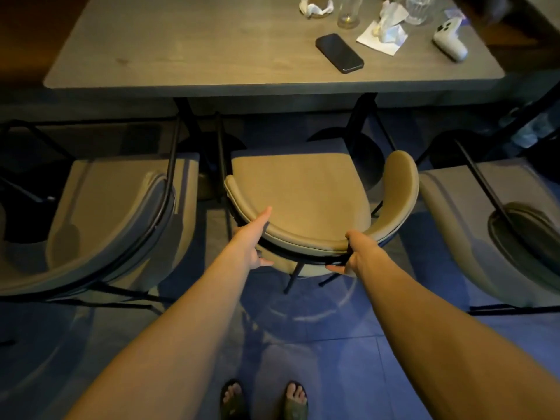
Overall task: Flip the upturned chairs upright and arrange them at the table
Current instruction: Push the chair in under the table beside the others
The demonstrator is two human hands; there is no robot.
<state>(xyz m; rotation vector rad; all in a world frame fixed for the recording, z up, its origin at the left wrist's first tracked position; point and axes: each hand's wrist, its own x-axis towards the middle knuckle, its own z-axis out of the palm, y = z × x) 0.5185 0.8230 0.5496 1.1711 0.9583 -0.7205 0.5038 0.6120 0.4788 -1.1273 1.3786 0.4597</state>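
A tan padded chair [298, 189] with a curved backrest and black metal legs stands upright on the floor, its seat facing the grey wooden table [188, 47]. My left hand [253, 241] grips the left part of the backrest. My right hand [359, 253] grips the right part of the backrest and its black frame. A second tan chair [115, 207] stands upright to the left. A third one [491, 213] stands to the right. Both neighbours also face the table.
On the table lie a black phone [339, 53], a white game controller [450, 37], crumpled napkins [385, 28] and glasses [348, 13]. Black table legs [191, 122] stand beyond the middle chair. My sandalled feet [263, 400] are on the blue tiled floor.
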